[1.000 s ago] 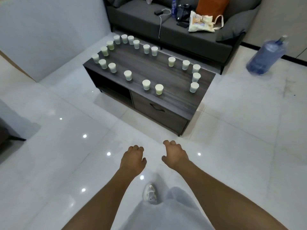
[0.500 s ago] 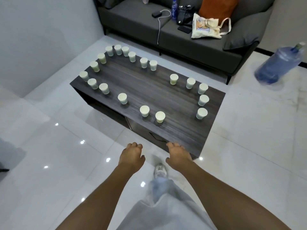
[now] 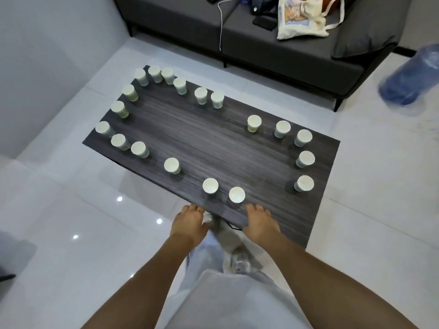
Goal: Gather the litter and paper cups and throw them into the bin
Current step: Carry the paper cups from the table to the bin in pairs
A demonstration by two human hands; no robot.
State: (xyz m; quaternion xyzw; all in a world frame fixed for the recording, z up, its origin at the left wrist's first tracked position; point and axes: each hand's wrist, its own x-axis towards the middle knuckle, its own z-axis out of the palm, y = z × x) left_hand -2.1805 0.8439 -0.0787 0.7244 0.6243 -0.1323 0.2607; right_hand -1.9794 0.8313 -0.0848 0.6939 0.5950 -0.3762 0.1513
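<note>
Head view: A person stands at the near edge of a dark wood-grain coffee table [image 3: 213, 143], both bare forearms stretched forward. The left hand [image 3: 188, 224] hangs at the table's near corner, at about 6 o'clock in the frame, its fingers loosely curled downward and holding nothing. The right hand [image 3: 260, 223] is just to its right, over the table's near edge, fingers likewise slack, slightly apart and empty.

Paper cups [image 3: 210, 185] stand upright across the tabletop in a loose ring. A cluster runs along the far-left edge toward 11 o'clock, three more sit at the left corner near 9 o'clock, and five line the right end between 2 and 3 o'clock. The two closest cups stand side by side just beyond the fingertips, the nearest cup [image 3: 236, 194] between the two hands at 12 o'clock from them. Neither hand touches a cup.

Beyond the table, at 12 to 1 o'clock, a grey sofa [image 3: 297, 55] carries a cream tote bag [image 3: 301, 20] and a white cable [image 3: 221, 24]. A blue water jug [image 3: 411, 77], blurred, lies at 2 o'clock on the glossy white tile floor [image 3: 71, 210]. Pale trousers and a light shoe [image 3: 241, 262] show between the arms.
</note>
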